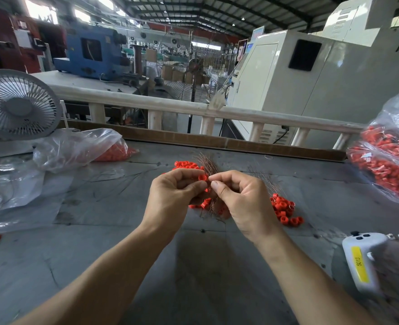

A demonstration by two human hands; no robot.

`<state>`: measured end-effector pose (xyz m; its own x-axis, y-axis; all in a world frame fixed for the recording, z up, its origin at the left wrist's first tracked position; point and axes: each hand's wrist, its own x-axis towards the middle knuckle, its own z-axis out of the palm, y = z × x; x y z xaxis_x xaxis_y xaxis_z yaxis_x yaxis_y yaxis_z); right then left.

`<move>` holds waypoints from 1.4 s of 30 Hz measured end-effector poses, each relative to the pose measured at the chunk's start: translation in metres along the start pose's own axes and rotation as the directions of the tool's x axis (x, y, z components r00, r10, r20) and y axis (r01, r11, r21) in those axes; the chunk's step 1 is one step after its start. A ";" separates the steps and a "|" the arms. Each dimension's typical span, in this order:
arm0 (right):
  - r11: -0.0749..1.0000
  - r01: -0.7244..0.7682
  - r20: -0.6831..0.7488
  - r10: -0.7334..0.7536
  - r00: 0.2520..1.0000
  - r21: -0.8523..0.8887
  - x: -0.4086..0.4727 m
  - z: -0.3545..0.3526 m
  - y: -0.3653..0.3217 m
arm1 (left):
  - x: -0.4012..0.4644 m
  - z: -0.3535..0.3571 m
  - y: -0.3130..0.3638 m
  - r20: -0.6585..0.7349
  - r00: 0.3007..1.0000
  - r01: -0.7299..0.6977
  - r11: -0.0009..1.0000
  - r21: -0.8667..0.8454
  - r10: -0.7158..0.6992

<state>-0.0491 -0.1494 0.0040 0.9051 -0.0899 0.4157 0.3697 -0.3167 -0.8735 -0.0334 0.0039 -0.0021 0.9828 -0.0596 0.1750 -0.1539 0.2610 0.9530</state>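
Left hand: the left hand [175,195] is at the centre of the view, its fingers curled, with thumb and forefinger gripping a red cap [202,177].
Right hand: the right hand [238,202] meets it from 3 o'clock, its thumb and forefinger pinched tight at the cap's rim on what looks like a single copper strand, too thin to make out well.
Hidden: a tuft of copper wires [213,206] and a few more caps hang under the hands. Which fingers hold them is covered.
Loose stock: one cap pile [185,164] lies at 12 o'clock with more wire, and another cap pile [285,209] at 3 o'clock.
Cut off: the full bag [386,160] at 2 o'clock and the desk fan [17,104] at 10 o'clock both run out of view.
Edges: a cardboard strip [240,143] lines the far side of the tabletop [100,231].
Open room: bare grey surface lies from 6 to 8 o'clock. A slack bag [76,146] sits at 10 o'clock and a white handheld device [360,261] at 4 o'clock.
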 end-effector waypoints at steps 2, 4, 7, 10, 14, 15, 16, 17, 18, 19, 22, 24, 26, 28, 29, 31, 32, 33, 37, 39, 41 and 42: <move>1.000 0.007 0.004 -0.007 1.000 0.006 -0.001 0.001 -0.001 | 0.000 -0.001 0.000 -0.015 1.000 -0.001 1.000 0.002 0.001; 1.000 0.012 0.023 -0.012 1.000 -0.005 -0.002 0.002 -0.002 | 0.000 -0.001 0.000 -0.023 1.000 -0.004 1.000 0.018 0.005; 1.000 0.008 0.023 -0.007 1.000 -0.025 -0.002 0.003 0.000 | -0.001 0.000 -0.001 -0.019 1.000 -0.002 0.999 0.035 0.003; 1.000 0.006 0.016 -0.006 1.000 -0.030 -0.002 0.004 0.001 | 0.000 0.001 -0.001 -0.013 1.000 0.007 1.000 0.018 -0.006; 1.000 0.014 0.010 -0.014 1.000 -0.010 -0.002 0.003 0.001 | 0.000 0.002 -0.002 -0.015 1.000 0.005 1.000 0.020 -0.005; 1.000 0.016 0.008 -0.015 1.000 -0.018 -0.002 0.003 0.001 | 0.000 0.001 -0.002 -0.017 1.000 0.001 1.000 0.025 -0.001; 0.999 0.018 0.005 -0.018 1.000 -0.026 -0.002 0.003 0.001 | 0.000 0.000 -0.002 -0.019 1.000 -0.004 0.999 0.032 0.004; 0.999 0.022 0.004 -0.021 1.000 -0.031 -0.002 0.003 0.001 | 0.000 0.000 -0.002 -0.023 1.000 -0.008 0.999 0.038 0.009; 0.999 0.026 0.007 -0.026 1.000 -0.031 -0.002 0.003 0.001 | 0.000 0.000 -0.002 -0.027 1.000 -0.009 0.999 0.042 0.010; 0.999 0.031 0.012 -0.030 0.999 -0.024 -0.002 0.003 0.000 | 0.000 -0.001 -0.002 -0.031 1.000 -0.006 0.999 0.044 0.008; 0.999 0.042 0.016 -0.042 0.999 -0.010 -0.002 0.003 0.000 | -0.001 0.000 -0.002 -0.036 0.999 0.001 0.999 0.043 0.000; 0.999 0.048 0.015 -0.048 0.999 -0.016 -0.002 0.003 0.000 | 0.000 0.000 -0.002 -0.040 0.999 0.000 0.999 0.043 0.002; 0.999 0.050 0.024 -0.049 0.999 -0.018 -0.002 0.003 -0.001 | 0.000 -0.001 -0.002 -0.046 0.999 -0.002 0.999 0.044 0.004; 0.998 0.052 0.029 -0.052 0.998 -0.019 -0.003 0.004 -0.001 | 0.001 -0.001 -0.002 -0.049 0.999 -0.006 0.999 0.046 0.009; 0.998 0.053 0.025 -0.052 0.998 -0.027 -0.002 0.004 -0.001 | 0.001 -0.001 -0.002 -0.049 0.999 -0.009 0.999 0.050 0.012; 0.998 0.044 0.015 -0.044 0.999 -0.044 -0.002 0.004 -0.001 | 0.002 0.000 -0.003 -0.039 0.999 -0.015 0.998 0.056 0.017; 0.998 0.040 0.013 -0.040 0.999 -0.050 -0.002 0.004 0.000 | 0.001 0.000 -0.003 -0.032 0.999 -0.018 0.999 0.052 0.020; 0.998 0.039 0.011 -0.038 0.999 -0.054 -0.002 0.004 0.000 | 0.001 0.001 -0.003 -0.028 0.999 -0.020 0.999 0.041 0.022; 0.997 0.043 -0.001 -0.043 0.999 -0.064 -0.002 0.003 0.001 | 0.001 0.000 -0.004 -0.024 0.999 -0.030 0.999 0.038 0.031; 0.997 0.037 0.000 -0.037 0.999 -0.068 -0.002 0.003 0.001 | 0.001 0.000 -0.004 -0.022 0.999 -0.034 0.999 0.041 0.035; 0.997 0.028 -0.004 -0.029 1.000 -0.077 -0.001 0.003 0.001 | 0.001 0.000 -0.004 -0.019 0.999 -0.035 0.999 0.042 0.035; 0.996 0.026 -0.009 -0.026 1.000 -0.086 -0.001 0.003 0.001 | 0.001 0.000 -0.004 -0.017 0.999 -0.034 0.999 0.043 0.035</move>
<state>-0.0489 -0.1466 0.0014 0.8930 -0.0900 0.4409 0.3734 -0.3986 -0.8377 -0.0314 0.0028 -0.0056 0.9784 -0.0336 0.2039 -0.1916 0.2216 0.9561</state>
